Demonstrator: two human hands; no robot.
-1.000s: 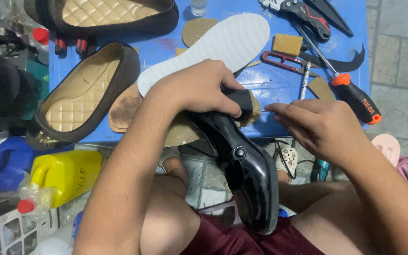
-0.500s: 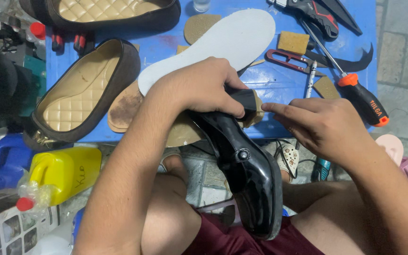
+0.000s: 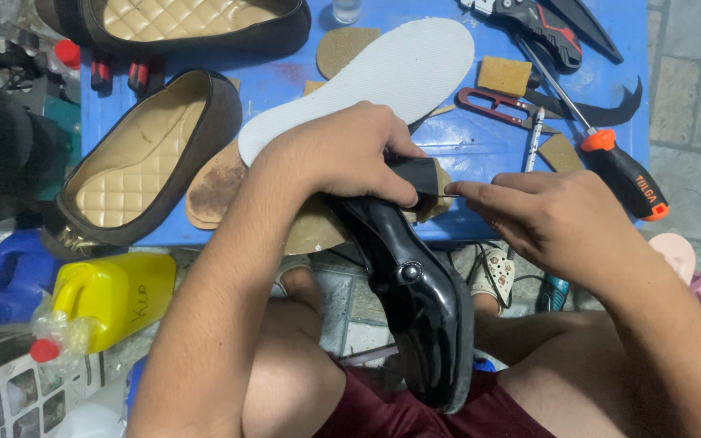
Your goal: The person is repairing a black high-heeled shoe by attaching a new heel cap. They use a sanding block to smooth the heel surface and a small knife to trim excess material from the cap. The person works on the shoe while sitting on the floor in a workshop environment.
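A glossy black shoe (image 3: 415, 292) lies toe-down over my lap, heel up at the edge of a blue table (image 3: 464, 146). My left hand (image 3: 342, 154) is wrapped over its heel end and grips it. My right hand (image 3: 545, 219) comes in from the right, its fingertips pressed against a tan piece at the shoe's heel (image 3: 436, 195). Whether those fingers pinch the piece or only touch it is not clear.
The blue table carries a white insole (image 3: 375, 73), two dark flats with quilted tan linings (image 3: 139, 162), brown sole cutouts (image 3: 212, 186), red snips (image 3: 496, 105), an orange-handled screwdriver (image 3: 618, 170), a curved knife and pliers. A yellow jug (image 3: 111, 296) and a blue jug (image 3: 10, 276) stand lower left.
My right hand's fingertips have slid slightly left along the heel. The left hand keeps its grip on the shoe, and the view has shifted a little.
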